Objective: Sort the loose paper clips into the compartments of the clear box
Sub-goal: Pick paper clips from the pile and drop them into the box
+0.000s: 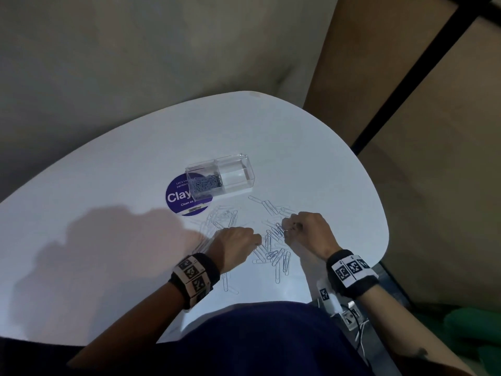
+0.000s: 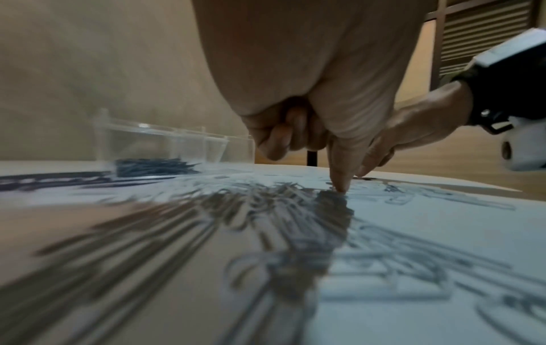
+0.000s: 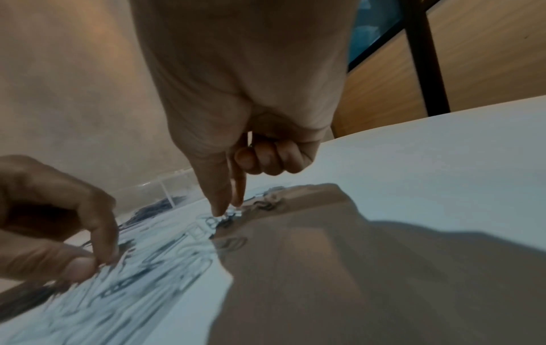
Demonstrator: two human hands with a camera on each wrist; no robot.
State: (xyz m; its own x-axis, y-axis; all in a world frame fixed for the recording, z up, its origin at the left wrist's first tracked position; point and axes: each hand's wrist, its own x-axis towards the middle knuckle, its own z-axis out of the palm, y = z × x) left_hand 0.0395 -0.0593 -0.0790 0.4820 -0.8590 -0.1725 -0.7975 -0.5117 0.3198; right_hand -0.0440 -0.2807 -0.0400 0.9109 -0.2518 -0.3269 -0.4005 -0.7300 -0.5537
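A clear two-compartment box (image 1: pixel 236 188) stands on the white table (image 1: pixel 311 164). Its left compartment holds a heap of small dark clips (image 1: pixel 206 182); its right one looks empty. Larger loose paper clips (image 1: pixel 277 257) lie scattered between the box and me. My left hand (image 1: pixel 257 240) reaches down into them, thumb and forefinger tips together on a clip (image 3: pixel 97 261), the other fingers curled. My right hand (image 1: pixel 284 232) pinches a clip (image 3: pixel 235 212) against the table with thumb and forefinger. In the left wrist view the left hand (image 2: pixel 339 184) touches the table.
A round purple sticker (image 1: pixel 176 198) lies partly under the box's left end. More clips (image 1: pixel 222 217) are spread just in front of it. The table's curved edge (image 1: pixel 385 234) runs close to my right wrist. A white device with cables (image 1: pixel 344 310) sits below that edge.
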